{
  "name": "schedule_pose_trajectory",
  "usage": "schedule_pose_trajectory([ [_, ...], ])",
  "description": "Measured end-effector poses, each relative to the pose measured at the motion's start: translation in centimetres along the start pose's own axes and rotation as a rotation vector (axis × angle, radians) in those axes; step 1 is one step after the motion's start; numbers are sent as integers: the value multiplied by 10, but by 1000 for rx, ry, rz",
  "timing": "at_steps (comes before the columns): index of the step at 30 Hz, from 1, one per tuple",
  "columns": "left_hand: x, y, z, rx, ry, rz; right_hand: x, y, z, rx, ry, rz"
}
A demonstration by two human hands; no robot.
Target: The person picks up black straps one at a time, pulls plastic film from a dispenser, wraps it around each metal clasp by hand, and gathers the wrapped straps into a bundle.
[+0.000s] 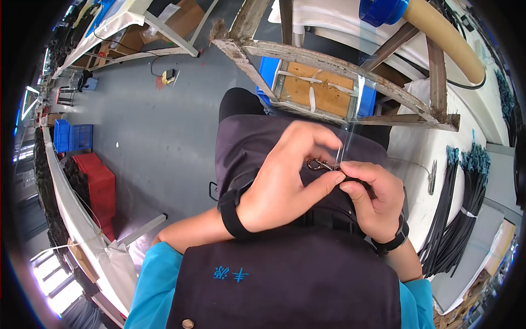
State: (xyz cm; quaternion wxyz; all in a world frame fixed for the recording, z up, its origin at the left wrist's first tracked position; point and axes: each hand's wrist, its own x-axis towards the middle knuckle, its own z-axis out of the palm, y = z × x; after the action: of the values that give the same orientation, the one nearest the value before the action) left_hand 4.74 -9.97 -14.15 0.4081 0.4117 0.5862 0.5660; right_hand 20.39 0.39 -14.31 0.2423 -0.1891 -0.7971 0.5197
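Note:
Both hands are together above the lap. A small dark metal clasp shows between them, with its hook end toward the left. The thumb of my left hand presses at the clasp's right end, while its index finger arches above, near a thin clear strip that runs upward. My right hand pinches a dark strap or cord beside the clasp between thumb and index finger. The fingertips of both hands nearly meet there. Part of the dark piece is hidden inside my right hand.
In front stands a worn metal frame, with a blue bin and a brown board behind it. Bundles of black cords lie on the white-covered table at right. A red box and blue crate stand left.

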Motion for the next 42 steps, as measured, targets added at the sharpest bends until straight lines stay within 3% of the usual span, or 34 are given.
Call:
schedule_pose_trajectory([
  [3,0,-12,-1,-161,-52,-152,-3,-3,2,46,-22,188],
  [5,-1,-14,1,-105,-29,-150,-6,-6,6,49,14,252],
  [7,-1,-12,-4,-205,-54,-303,-7,-5,8,45,53,318],
  [9,0,-6,-2,-281,-54,-366,-5,4,8,-240,34,-153],
  [10,0,-5,0,-355,-48,-429,-6,7,10,-261,68,-229],
  [16,16,-8,-6,-598,-196,-525,-8,6,6,-275,87,-257],
  [17,23,-4,-11,-449,-256,-443,-7,5,4,-275,88,-256],
  [20,37,-10,-18,-403,-354,-343,-2,1,-2,-234,-4,-199],
  [22,43,-8,-22,-225,-384,-290,2,-2,-7,-177,-103,-116],
  [27,49,-3,-20,-208,-395,-202,16,-2,-25,-85,-176,-15],
  [30,44,-2,-18,-174,-367,-196,23,-1,-29,260,-193,452],
  [34,35,-7,-16,-140,-313,-226,22,7,-29,317,-238,515],
  [36,32,-7,-18,-130,-293,-249,20,12,-29,558,-325,734],
  [37,33,-7,-18,-108,-281,-260,16,15,-25,558,-326,734],
  [40,31,-7,-17,-145,-260,-294,1,11,-8,238,-2,246],
  [41,31,-8,-16,-206,-259,-315,1,10,-7,238,-2,247],
  [42,30,-9,-15,-207,-261,-316,0,9,-6,65,-7,92],
])
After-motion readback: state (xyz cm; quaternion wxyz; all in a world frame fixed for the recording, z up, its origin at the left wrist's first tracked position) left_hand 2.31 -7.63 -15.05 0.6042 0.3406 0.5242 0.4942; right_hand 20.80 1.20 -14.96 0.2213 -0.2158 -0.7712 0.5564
